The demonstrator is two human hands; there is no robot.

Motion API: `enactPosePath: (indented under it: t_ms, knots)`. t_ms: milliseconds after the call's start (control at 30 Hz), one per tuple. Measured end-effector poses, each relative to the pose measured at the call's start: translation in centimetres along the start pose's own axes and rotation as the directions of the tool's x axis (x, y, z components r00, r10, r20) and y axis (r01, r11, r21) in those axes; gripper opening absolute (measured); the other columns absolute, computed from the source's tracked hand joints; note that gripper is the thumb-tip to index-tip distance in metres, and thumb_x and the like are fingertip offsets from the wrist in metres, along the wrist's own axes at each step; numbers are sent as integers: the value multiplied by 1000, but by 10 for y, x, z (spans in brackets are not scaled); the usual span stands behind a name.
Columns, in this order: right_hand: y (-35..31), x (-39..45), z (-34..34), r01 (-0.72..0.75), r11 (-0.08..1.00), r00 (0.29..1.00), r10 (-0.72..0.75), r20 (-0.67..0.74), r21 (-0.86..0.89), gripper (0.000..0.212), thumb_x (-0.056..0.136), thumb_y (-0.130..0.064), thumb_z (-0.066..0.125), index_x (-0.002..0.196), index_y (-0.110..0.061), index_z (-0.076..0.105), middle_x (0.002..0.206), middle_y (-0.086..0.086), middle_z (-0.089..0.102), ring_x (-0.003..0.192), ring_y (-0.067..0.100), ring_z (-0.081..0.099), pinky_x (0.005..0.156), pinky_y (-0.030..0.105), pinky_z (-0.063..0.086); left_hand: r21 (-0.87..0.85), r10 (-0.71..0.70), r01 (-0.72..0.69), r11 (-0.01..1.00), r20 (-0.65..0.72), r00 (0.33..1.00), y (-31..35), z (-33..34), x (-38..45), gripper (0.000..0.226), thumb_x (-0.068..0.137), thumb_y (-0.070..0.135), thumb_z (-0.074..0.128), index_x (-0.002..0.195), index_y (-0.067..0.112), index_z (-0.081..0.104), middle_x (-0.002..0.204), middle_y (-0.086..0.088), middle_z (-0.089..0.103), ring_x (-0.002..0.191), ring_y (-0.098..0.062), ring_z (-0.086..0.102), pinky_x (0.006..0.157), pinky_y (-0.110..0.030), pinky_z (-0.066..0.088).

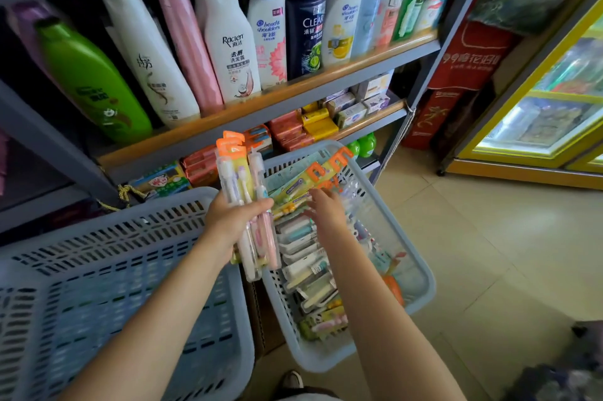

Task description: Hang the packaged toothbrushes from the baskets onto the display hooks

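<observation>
Toothbrush packs (248,201) were clamped in the left hand (228,221); right hand (326,211), fingers spread, reached into the still-stocked basket (421,273); no hooks visible.

The baskets (98,270) are matt, perforated pale blue plastic; the toothbrush packs (248,204) have clear glossy plastic blisters on orange card tops. Shampoo bottles (228,51) are smooth, shiny plastic on a grey painted metal shelf (326,87) edged with wood; the floor (489,237) tiles look glossy
</observation>
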State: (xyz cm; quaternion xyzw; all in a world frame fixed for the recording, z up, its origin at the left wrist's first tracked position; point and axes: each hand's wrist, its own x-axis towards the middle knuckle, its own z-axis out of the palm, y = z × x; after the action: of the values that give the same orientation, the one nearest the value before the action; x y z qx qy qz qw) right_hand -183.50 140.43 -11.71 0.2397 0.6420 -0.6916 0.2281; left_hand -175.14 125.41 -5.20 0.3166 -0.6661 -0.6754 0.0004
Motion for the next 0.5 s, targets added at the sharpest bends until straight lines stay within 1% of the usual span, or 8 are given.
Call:
enactPosePath:
  t_ms: [67,100,200,233,300,367,433,500]
  knots:
    - [-3,27,4,-63,997,995,59,-80,-54,66,97,-32,63,151,-5,36,147,12,45,104,23,58,105,48,50,17,14,-14,1000,-31,999,2,0,11,34,75,13,88,101,21,68,100,-3,75,90,-22,72,81,-34,56]
    - [-3,40,7,-87,994,990,78,-120,-68,74,94,-37,67,152,-4,34,151,10,41,107,24,56,104,47,50,19,15,-14,1000,-48,999,2,0,16,33,75,14,88,100,22,68,99,-3,75,90,-22,72,81,-33,54]
    - [-3,69,18,-154,985,976,139,-167,-81,96,84,-50,77,153,-1,31,137,6,43,99,23,58,86,42,55,15,-21,23,1000,-85,996,-4,-2,30,34,75,14,87,103,19,69,100,-3,75,93,-24,71,81,-34,53]
    - [-3,73,23,-161,983,974,143,-176,-93,103,81,-52,79,155,-3,28,144,8,43,109,28,60,90,43,54,10,-35,36,999,-90,995,-6,-3,33,35,75,14,87,104,19,69,101,-4,75,93,-24,71,82,-35,54]
    - [1,85,34,-151,986,970,132,-206,-78,116,75,-51,85,159,-8,17,156,12,40,134,35,50,109,46,46,12,-45,47,999,-86,995,-8,-4,38,34,75,15,88,102,21,69,100,-2,76,92,-22,72,84,-36,55]
    - [-1,89,46,-164,983,957,139,-254,-78,130,68,-54,89,160,-11,9,160,11,34,141,34,43,114,46,41,8,-50,51,999,-83,995,-9,-6,40,32,75,15,88,99,24,69,99,0,76,92,-20,72,85,-35,54]
    - [-3,92,52,-196,975,943,157,-295,-105,133,68,-56,87,160,-7,5,164,12,26,143,32,42,113,43,40,-7,-59,59,998,-87,994,-9,-7,40,30,75,15,87,98,24,69,97,2,76,91,-19,72,83,-34,54]
    - [-6,95,56,-222,964,937,169,-306,-149,120,79,-49,83,157,-1,6,164,16,22,145,34,38,112,41,37,-6,-63,63,998,-87,994,-9,-7,40,29,76,15,87,98,24,69,95,3,76,88,-16,72,78,-30,53]
